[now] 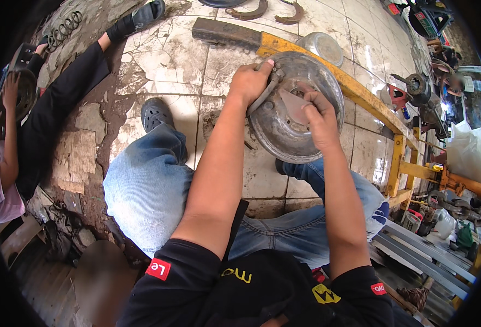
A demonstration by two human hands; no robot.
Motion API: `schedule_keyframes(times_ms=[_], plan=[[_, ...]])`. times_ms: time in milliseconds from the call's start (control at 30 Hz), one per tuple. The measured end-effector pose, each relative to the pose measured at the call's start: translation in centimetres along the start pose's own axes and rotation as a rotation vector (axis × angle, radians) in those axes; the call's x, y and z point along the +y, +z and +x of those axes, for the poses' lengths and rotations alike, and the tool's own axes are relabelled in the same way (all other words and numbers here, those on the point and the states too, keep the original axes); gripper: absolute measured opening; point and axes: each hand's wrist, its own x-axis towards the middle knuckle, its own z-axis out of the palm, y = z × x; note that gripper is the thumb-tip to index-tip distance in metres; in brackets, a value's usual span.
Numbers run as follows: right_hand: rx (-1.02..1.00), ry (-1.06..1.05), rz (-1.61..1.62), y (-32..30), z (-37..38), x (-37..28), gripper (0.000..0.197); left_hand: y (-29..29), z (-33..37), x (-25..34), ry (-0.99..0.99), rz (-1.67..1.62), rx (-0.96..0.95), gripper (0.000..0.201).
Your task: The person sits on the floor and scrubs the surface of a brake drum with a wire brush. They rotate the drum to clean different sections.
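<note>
A large round grey metal plate [276, 136], which looks like a drum brake backing plate, is tilted in front of my knees. At its upper left edge, my left hand [249, 83] has its fingers closed around the rim beside a curved metal piece like a brake shoe [263, 98]. Over the plate's middle, my right hand [322, 117] pinches a brownish folded sheet that looks like sandpaper [293, 106]. The sheet lies against or just above the metal; I cannot tell which. Part of the plate's centre is hidden behind it.
A yellow metal frame [368, 103] with a dark end [227, 34] runs behind the plate. Beyond it stands a round metal tin [322, 48]. Curved brake shoes [249, 11] lie on the tiles. Another person's leg [68, 111] stretches along the left; parts clutter the right.
</note>
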Motion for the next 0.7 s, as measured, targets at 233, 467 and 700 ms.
schedule_keyframes(times_ms=[233, 467, 700], plan=[[-0.175, 0.022, -0.206, 0.2, -0.5, -0.3, 0.005, 0.0, 0.0, 0.5, -0.009, 0.035, -0.007, 0.072], [-0.357, -0.289, -0.821, -0.4, -2.6, -1.7, 0.01, -0.1, -0.3, 0.5, -0.014, -0.04, -0.04, 0.071], [-0.344, -0.257, -0.984, -0.7, -3.9, -1.7, 0.017, 0.1, 0.4, -0.2, 0.03, 0.022, -0.016, 0.072]])
